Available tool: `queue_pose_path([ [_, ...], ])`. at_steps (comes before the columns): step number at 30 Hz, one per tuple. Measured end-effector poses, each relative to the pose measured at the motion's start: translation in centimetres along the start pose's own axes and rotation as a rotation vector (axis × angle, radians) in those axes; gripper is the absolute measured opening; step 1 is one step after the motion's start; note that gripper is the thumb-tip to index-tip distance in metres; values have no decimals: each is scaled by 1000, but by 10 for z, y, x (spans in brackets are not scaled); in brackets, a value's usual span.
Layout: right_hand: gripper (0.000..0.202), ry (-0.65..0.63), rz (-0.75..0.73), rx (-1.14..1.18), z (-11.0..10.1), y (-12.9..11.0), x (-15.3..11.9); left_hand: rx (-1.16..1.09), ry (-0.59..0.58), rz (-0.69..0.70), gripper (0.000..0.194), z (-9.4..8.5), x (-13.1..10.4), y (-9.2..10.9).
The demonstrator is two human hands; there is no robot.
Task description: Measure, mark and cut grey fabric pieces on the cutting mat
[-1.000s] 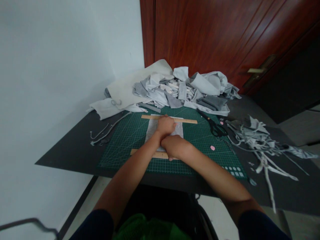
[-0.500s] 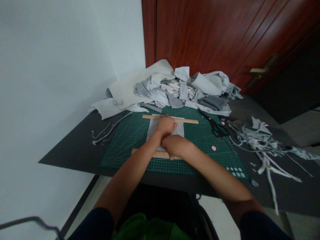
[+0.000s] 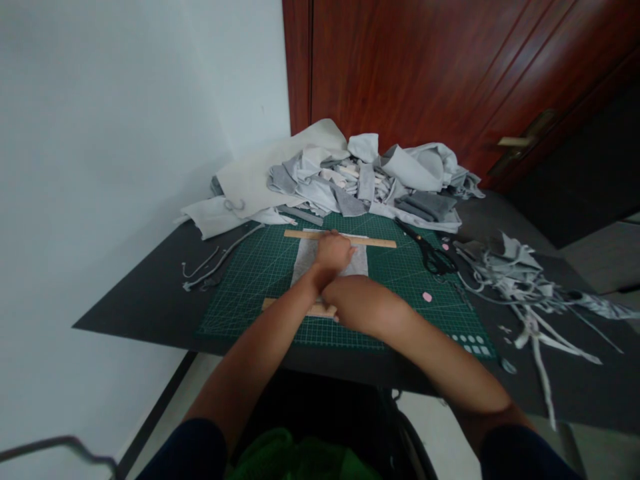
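Grey cloth flat mid cutting mat. Left grip at wooden ruler toward mat's far side, right grip at second ruler toward near side; finger closure hidden, cannot tell. Advisable: even pressure, cloth unshifted.

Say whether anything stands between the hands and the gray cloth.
Yes, one wooden ruler crosses the gray cloth at its far end, partly under the left hand; another ruler lies at the near end, by the right hand.

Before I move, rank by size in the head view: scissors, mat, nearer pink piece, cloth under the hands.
1. Mat
2. Cloth, partly hidden
3. Scissors
4. Nearer pink piece
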State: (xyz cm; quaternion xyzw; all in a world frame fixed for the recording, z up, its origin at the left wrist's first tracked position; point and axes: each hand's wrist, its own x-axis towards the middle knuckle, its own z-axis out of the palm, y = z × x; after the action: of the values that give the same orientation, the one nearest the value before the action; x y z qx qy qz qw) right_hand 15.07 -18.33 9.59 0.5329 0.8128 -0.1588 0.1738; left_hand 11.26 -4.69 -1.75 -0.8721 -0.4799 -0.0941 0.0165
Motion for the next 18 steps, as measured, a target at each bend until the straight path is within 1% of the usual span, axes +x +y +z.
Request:
queue_pose_path([
  [3, 30, -68, -46, -10, 15, -30, -4, 6, 20, 9, 43, 0, -2, -1],
  [5, 32, -45, 10, -87, 28, -48, -2, 8, 27, 17, 42, 1, -3, -1],
  [7, 34, 5, 47, -159, 40, -60, 0, 10, 31, 21, 42, 1, -3, -2],
  [9, 34, 48, 73, -208, 49, -66, 1, 12, 35, 20, 43, 1, -3, -2],
  [11, 33, 73, 107, -228, 53, -67, 0, 14, 37, 18, 43, 1, -3, -1],
  [14, 31, 91, 139, -232, 55, -66, -3, 16, 35, 15, 43, 0, -4, -1],
  [18, 32, 99, 132, -248, 57, -65, -4, 24, 34, 2, 44, -1, -6, 1],
])
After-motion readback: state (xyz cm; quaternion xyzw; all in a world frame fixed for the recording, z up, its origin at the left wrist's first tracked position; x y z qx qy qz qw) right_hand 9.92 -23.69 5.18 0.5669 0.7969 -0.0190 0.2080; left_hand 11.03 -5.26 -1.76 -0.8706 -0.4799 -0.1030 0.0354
